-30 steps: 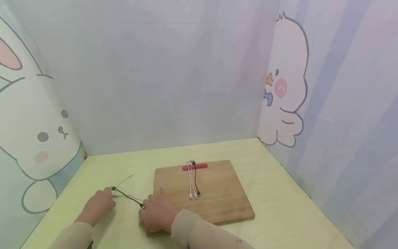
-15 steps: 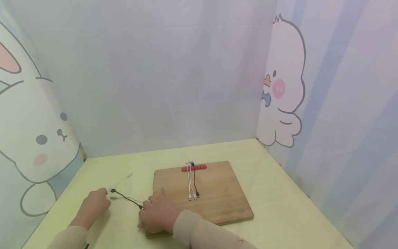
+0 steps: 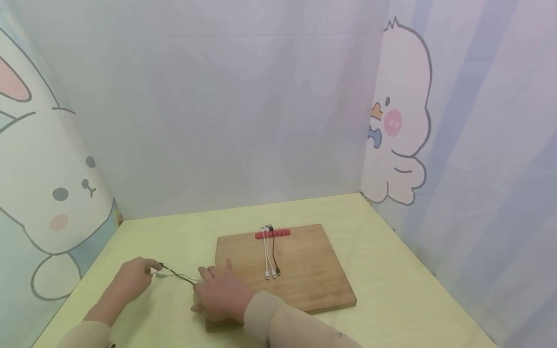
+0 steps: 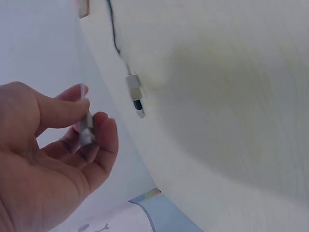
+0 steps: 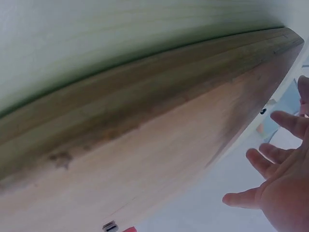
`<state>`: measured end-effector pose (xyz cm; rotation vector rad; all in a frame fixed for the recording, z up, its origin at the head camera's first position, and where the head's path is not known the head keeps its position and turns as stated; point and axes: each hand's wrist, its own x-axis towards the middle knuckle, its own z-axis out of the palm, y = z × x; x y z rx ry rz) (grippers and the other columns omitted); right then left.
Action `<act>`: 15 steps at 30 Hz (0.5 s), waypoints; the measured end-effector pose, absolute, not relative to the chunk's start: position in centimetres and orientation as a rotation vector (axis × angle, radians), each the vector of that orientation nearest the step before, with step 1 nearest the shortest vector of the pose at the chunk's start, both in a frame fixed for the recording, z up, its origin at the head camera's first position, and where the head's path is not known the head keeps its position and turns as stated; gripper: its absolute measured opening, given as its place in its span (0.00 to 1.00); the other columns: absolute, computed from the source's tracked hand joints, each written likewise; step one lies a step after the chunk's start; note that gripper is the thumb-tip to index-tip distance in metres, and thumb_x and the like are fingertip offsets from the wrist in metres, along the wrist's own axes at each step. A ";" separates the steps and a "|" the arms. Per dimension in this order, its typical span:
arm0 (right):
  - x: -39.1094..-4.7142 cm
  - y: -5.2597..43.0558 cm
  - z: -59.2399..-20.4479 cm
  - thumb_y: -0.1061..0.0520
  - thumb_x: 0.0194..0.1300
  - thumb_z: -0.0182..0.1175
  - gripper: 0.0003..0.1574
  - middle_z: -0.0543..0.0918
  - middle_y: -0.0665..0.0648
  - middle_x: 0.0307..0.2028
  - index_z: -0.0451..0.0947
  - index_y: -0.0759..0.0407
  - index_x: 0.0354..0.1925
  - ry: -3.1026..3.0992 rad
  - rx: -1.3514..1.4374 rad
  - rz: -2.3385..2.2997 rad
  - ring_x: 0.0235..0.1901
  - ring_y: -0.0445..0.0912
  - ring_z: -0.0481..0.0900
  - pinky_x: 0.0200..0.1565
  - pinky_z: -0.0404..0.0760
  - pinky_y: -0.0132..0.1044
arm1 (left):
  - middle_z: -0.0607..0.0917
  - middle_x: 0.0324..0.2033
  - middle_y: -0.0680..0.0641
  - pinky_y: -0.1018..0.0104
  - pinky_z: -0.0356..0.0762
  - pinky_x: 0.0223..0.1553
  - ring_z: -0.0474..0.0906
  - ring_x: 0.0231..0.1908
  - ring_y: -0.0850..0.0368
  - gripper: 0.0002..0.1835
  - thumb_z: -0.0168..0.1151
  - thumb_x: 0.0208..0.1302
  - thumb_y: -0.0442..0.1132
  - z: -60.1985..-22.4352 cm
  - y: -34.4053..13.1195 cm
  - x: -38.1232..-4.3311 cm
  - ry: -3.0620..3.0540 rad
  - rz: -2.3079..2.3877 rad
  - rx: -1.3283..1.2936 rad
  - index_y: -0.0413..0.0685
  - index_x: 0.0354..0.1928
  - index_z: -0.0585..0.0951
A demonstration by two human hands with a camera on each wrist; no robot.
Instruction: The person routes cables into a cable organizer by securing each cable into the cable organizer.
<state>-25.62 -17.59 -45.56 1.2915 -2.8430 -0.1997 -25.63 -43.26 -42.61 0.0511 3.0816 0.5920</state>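
Observation:
My left hand is raised a little over the table, left of the board. Its thumb and fingers pinch a white cable by its metal-tipped USB plug. Just beyond lies a black cable, running toward my right hand. A white plug rests on the table, with a dark plug showing past its end in the left wrist view. My right hand is over the left edge of the wooden board, fingers spread; it hides the far end of the black cable.
On the board's back edge sits a red cable holder. Two white cables and a short black cable run forward from it. Printed curtain walls enclose the yellow table at the back and sides.
The white cable that stretched toward the back of the table is no longer there; my left hand now pinches a white cable's plug. My right hand's fingers have lifted and spread.

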 end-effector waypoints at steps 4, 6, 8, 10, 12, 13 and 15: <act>-26.1 -18.0 -45.7 0.25 0.69 0.40 0.30 0.60 0.45 0.73 0.67 0.29 0.63 -2.849 1.258 -0.182 0.73 0.44 0.59 0.68 0.56 0.68 | 0.87 0.41 0.42 0.62 0.76 0.33 0.80 0.38 0.54 0.12 0.59 0.62 0.32 -41.3 -43.8 -25.0 3.109 0.745 0.111 0.46 0.46 0.85; -26.3 -18.2 -45.8 0.24 0.68 0.39 0.30 0.63 0.44 0.72 0.68 0.29 0.62 -2.849 1.249 -0.176 0.72 0.44 0.61 0.68 0.56 0.68 | 0.87 0.44 0.46 0.64 0.76 0.35 0.80 0.40 0.56 0.11 0.62 0.65 0.38 -40.2 -43.7 -24.6 3.104 0.829 0.153 0.49 0.48 0.84; -26.5 -18.5 -45.7 0.24 0.68 0.39 0.31 0.68 0.41 0.68 0.68 0.29 0.62 -2.851 1.245 -0.162 0.70 0.43 0.64 0.67 0.57 0.68 | 0.87 0.47 0.49 0.66 0.77 0.37 0.80 0.44 0.59 0.12 0.63 0.66 0.46 -39.0 -43.4 -24.2 3.081 0.916 0.169 0.53 0.49 0.83; -26.6 -18.7 -45.6 0.24 0.68 0.40 0.30 0.71 0.38 0.64 0.70 0.30 0.60 -2.855 1.245 -0.157 0.68 0.41 0.66 0.67 0.57 0.68 | 0.86 0.49 0.50 0.67 0.77 0.39 0.79 0.45 0.64 0.15 0.62 0.67 0.51 -37.7 -43.0 -24.0 3.055 0.991 0.175 0.55 0.51 0.82; -26.6 -18.9 -45.5 0.24 0.68 0.41 0.29 0.73 0.36 0.61 0.71 0.30 0.59 -2.848 1.254 -0.173 0.66 0.40 0.68 0.67 0.58 0.68 | 0.86 0.49 0.52 0.68 0.77 0.41 0.78 0.46 0.69 0.16 0.61 0.66 0.54 -36.7 -42.5 -23.9 3.053 1.036 0.178 0.57 0.50 0.82; -26.6 -19.0 -45.5 0.25 0.68 0.41 0.29 0.73 0.35 0.61 0.71 0.31 0.59 -2.844 1.260 -0.181 0.65 0.39 0.68 0.67 0.58 0.68 | 0.86 0.49 0.52 0.69 0.77 0.41 0.78 0.45 0.72 0.16 0.61 0.66 0.55 -36.2 -42.4 -23.9 3.055 1.052 0.172 0.58 0.50 0.82; -26.6 -19.1 -45.5 0.26 0.69 0.41 0.28 0.73 0.34 0.61 0.71 0.31 0.58 -2.835 1.276 -0.197 0.65 0.39 0.68 0.67 0.58 0.67 | 0.86 0.49 0.52 0.70 0.76 0.42 0.77 0.44 0.74 0.15 0.60 0.67 0.55 -35.5 -42.1 -23.9 3.064 1.071 0.169 0.59 0.49 0.82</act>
